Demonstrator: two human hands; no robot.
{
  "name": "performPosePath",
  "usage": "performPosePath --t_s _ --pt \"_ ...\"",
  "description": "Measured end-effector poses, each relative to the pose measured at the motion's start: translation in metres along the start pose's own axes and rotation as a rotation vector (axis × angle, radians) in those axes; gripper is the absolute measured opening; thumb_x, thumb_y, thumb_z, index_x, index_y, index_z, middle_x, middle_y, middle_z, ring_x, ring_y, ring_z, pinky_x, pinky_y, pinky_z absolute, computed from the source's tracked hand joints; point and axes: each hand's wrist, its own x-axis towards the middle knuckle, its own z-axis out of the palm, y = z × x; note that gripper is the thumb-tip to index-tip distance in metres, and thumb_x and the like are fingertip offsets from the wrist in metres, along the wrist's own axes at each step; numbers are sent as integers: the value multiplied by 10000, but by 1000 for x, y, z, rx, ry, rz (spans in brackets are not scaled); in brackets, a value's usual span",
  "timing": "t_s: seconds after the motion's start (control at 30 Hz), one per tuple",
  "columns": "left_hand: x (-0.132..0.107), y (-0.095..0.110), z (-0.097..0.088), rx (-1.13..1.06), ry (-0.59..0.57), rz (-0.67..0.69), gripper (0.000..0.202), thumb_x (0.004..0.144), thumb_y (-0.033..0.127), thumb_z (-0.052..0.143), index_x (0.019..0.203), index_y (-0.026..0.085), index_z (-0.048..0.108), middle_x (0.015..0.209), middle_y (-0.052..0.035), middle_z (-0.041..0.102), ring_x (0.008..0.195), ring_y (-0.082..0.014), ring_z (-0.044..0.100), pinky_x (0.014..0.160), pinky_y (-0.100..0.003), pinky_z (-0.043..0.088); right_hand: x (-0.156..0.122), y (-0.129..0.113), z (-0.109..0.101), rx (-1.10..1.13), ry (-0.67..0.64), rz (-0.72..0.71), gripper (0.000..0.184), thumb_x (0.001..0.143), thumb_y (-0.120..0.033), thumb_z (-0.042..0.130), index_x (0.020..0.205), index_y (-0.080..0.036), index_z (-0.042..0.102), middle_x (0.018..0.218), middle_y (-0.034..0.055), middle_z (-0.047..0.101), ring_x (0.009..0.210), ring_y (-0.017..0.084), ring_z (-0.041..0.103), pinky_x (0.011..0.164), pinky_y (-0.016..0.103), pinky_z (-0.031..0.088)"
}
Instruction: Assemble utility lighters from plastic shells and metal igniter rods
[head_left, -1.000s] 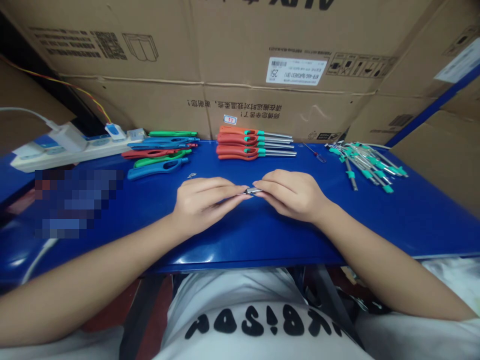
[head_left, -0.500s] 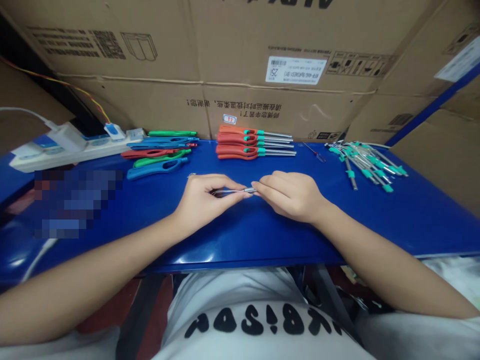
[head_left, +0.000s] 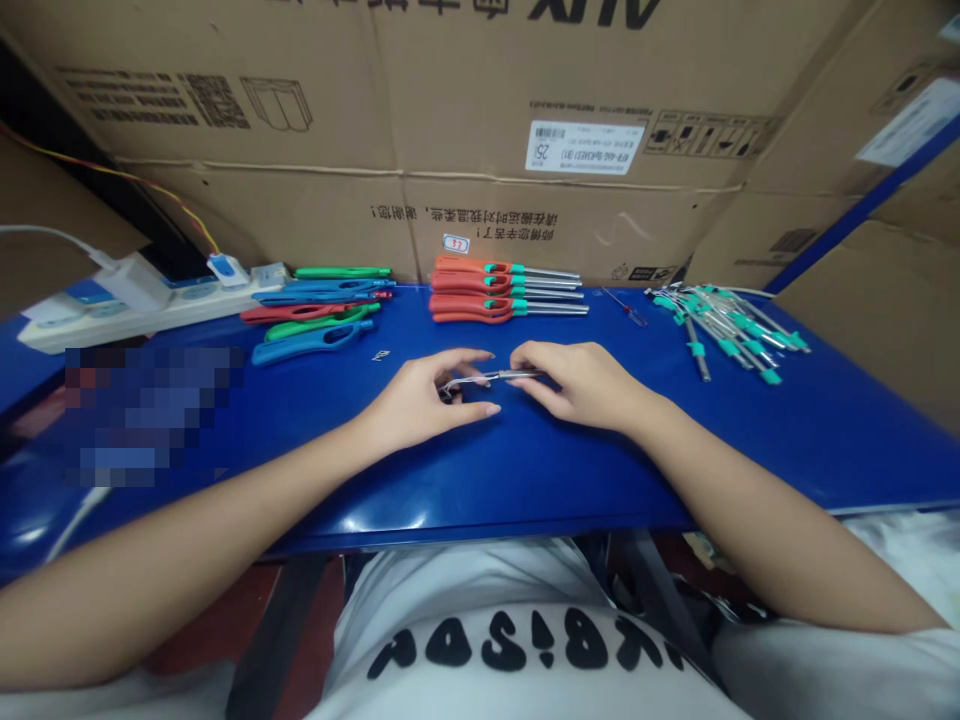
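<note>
My two hands meet over the middle of the blue table. A thin metal tube with a wire at its left end runs between them. My right hand pinches the tube's right end. My left hand curls round the wire end with its fingers bent. Behind the hands lies a row of orange lighter bodies with metal tubes. A heap of green, blue and red lighter handles lies at the back left, and a small metal piece rests near it.
A pile of metal tubes with teal collars lies at the back right. A thin red-tipped tool sits beside it. A white power strip with plugs is at the far left. Cardboard boxes wall the back.
Both hands have shifted slightly away from me. More of the metal tube and its wire now shows between them, and the left fingers have opened somewhat around the wire end.
</note>
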Motion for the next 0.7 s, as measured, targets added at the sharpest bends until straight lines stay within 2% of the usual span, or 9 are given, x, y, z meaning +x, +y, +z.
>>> performPosePath --t_s 0.17,0.27,0.37,0.63,0.7 --pt "5 -3 -8 -84 -22 -83 646 720 397 856 1280 149 649 1025 -114 769 835 -212 735 755 -360 611 0 9 -4 48 -37 102 293 984 -487 549 1034 -208 623 816 7 712 661 146 605 609 248 313" --pt "7 -3 -9 -121 -9 -107 638 705 365 856 1266 135 655 1038 -113 754 859 -201 729 799 -363 617 2 11 -4 7 -39 173 400 975 -564 517 848 -202 628 714 8 676 629 144 571 578 258 253" --pt "7 -4 -9 -136 3 -102 619 697 323 851 1253 133 659 1060 -112 747 871 -187 722 864 -380 616 5 11 -3 -55 -48 227 477 978 -566 482 695 -194 574 673 26 660 632 151 555 564 276 208" --pt "11 -14 -14 -102 41 -60 499 726 305 817 1185 146 697 1055 -126 758 837 -179 725 845 -388 630 6 14 -3 -89 -172 284 422 961 -516 504 700 -194 583 731 44 696 669 167 577 576 285 220" --pt "11 -16 -16 -59 43 -46 459 745 312 793 1166 152 709 1044 -125 763 843 -185 723 832 -388 633 5 16 -2 -68 -204 288 394 962 -516 511 749 -199 610 778 46 716 699 175 597 582 281 237"
